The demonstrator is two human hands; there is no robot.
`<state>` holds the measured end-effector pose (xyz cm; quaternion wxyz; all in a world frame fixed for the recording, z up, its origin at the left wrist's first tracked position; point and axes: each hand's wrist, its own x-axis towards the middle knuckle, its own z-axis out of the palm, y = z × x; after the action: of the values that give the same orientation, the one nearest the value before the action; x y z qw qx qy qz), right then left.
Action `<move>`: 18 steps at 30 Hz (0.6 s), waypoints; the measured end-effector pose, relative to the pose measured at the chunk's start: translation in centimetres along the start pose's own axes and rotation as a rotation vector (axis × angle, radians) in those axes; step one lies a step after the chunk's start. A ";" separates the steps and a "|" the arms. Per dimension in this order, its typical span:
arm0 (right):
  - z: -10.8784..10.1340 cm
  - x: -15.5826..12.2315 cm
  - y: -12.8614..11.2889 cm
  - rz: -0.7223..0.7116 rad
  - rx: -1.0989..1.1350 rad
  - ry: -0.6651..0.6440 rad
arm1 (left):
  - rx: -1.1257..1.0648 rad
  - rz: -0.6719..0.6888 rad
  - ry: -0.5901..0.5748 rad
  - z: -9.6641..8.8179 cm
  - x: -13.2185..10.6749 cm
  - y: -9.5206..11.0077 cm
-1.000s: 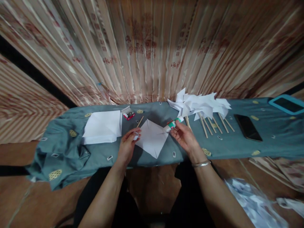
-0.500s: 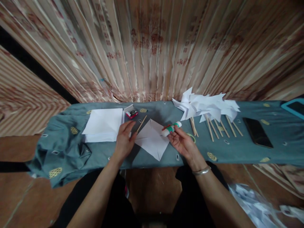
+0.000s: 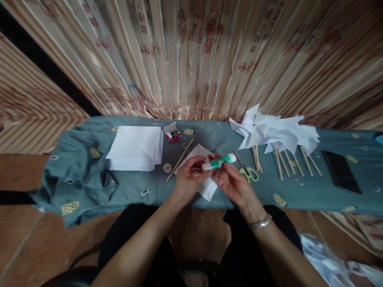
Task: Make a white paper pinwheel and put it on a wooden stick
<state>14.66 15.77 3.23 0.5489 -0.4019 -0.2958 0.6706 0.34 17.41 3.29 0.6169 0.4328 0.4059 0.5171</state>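
Observation:
A green and white glue stick lies level between my two hands. My right hand grips its right part with thumb and fingers. The left end is pinched by my left hand. Beneath them a white paper square with cut slits rests turned like a diamond, its middle hidden by the hands. To its left lie a wooden stick and a small round whitish piece, perhaps a cap. Green-handled scissors sit just beyond my right fingers.
A stack of white paper is at the left, beside a small red box of metal pins. Paper pinwheels on wooden sticks lie at the back right. A black phone is farther right. A curtain hangs behind the cloth-covered table.
My left hand has moved right from beside the wooden stick to the glue stick's left end. The small round piece and the scissors have come into clearer view. The camera view has shifted slightly.

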 end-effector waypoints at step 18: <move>1.0 -1.3 0.3 0.141 0.001 -0.054 | -0.251 -0.110 0.021 -1.3 -0.3 1.5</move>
<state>13.77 14.47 3.73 0.4922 -0.4033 -0.2810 0.7184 -1.34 17.39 4.32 0.6895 0.3239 0.3674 0.5336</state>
